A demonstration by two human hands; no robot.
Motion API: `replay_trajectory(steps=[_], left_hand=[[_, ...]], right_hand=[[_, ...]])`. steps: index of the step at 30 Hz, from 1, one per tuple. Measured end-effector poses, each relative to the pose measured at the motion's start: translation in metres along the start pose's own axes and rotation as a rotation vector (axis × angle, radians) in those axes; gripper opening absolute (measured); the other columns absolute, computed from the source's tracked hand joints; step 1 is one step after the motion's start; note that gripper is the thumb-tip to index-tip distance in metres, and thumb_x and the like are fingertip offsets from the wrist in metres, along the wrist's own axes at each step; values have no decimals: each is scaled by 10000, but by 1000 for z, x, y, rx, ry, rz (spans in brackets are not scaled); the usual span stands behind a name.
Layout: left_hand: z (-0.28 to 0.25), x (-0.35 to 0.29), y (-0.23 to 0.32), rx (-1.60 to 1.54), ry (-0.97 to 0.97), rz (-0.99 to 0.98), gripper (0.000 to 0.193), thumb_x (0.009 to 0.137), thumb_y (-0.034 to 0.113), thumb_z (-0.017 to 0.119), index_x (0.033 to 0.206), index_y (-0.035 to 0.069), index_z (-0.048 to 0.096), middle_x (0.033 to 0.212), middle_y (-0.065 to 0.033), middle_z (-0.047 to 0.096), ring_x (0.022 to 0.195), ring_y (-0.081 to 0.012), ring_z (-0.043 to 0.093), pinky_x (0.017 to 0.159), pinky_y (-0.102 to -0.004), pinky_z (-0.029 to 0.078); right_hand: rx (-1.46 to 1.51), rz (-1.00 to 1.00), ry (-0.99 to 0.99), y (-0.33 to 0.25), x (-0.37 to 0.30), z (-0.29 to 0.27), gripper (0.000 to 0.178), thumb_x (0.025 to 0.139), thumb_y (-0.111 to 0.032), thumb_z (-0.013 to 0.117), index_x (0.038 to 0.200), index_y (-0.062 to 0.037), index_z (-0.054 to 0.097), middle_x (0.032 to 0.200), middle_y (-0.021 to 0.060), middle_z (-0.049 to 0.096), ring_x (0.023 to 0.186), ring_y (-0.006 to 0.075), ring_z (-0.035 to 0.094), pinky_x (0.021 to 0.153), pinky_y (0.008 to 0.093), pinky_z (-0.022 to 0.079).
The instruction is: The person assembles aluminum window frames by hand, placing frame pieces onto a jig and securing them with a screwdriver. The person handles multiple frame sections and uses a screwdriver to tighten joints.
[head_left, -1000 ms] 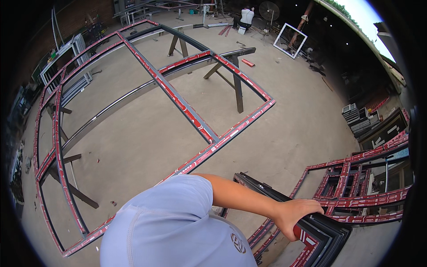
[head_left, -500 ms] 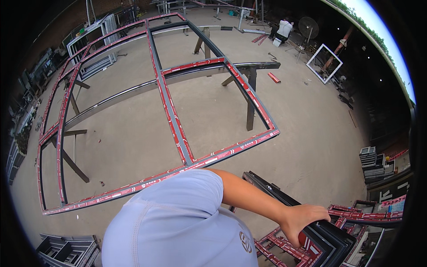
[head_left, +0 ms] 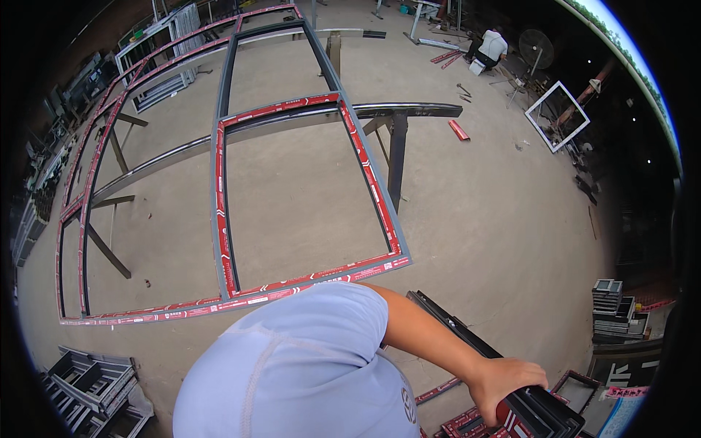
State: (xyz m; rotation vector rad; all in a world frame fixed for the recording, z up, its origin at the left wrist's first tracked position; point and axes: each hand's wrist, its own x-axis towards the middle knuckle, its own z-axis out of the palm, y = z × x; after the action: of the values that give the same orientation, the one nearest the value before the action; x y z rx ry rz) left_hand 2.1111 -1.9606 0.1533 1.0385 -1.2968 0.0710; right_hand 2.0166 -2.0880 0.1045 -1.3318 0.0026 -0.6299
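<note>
Gripping a ridged black frame [head_left: 546, 410] patched with red film [head_left: 512, 423], left-hand fingers [head_left: 537, 374] curl.

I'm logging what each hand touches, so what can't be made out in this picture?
Head view, now:
Right hand: not visible; the body or the picture's edge may hide it.
Left hand's palm: hidden by the back of the hand.
Dark frame piece's lower part: cut off by the lower edge.
Far person's hands: too small to tell.

Black frame [head_left: 548, 412], stepped edges, red-and-white film [head_left: 515, 426] near corner, held slanting, lower right.
</note>
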Motion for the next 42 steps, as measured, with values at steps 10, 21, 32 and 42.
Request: replay_trajectory(steps=[10,21,32,42], left_hand=[[-52,94,-150,148,149,-21,854,459,298,861,1177,-18,524,1103,-172,578,1069,-371,578,891,-449,492],[-195,177,-288,277,335,-80,821,480,276,845,1188,11,524,1112,-146,575,1088,-353,563,891,-443,498],[-294,270,-390,454,460,-41,822,498,262,859,1206,15,523,1086,-139,574,1057,-349,574,830,-455,511],[-373,342,-499,662,491,-117,878,584,279,861,1337,-1,507,1153,-164,598,1043,-370,614,888,-456,519]], right_hand=[[24,-115,-163,47,209,-49,791,940,-623,521,1502,-73,430,1356,212,607,1217,276,618,1058,443,460],[44,-283,-306,118,439,-1,766,960,-652,474,1489,-98,469,1394,187,595,1264,263,599,1095,445,440],[-16,-398,-293,146,599,-39,752,979,-681,427,1475,-122,508,1431,162,583,1310,250,580,1132,446,420],[-169,-493,-482,171,739,-95,748,996,-707,385,1463,-145,543,1466,140,573,1352,238,562,1165,448,402]])
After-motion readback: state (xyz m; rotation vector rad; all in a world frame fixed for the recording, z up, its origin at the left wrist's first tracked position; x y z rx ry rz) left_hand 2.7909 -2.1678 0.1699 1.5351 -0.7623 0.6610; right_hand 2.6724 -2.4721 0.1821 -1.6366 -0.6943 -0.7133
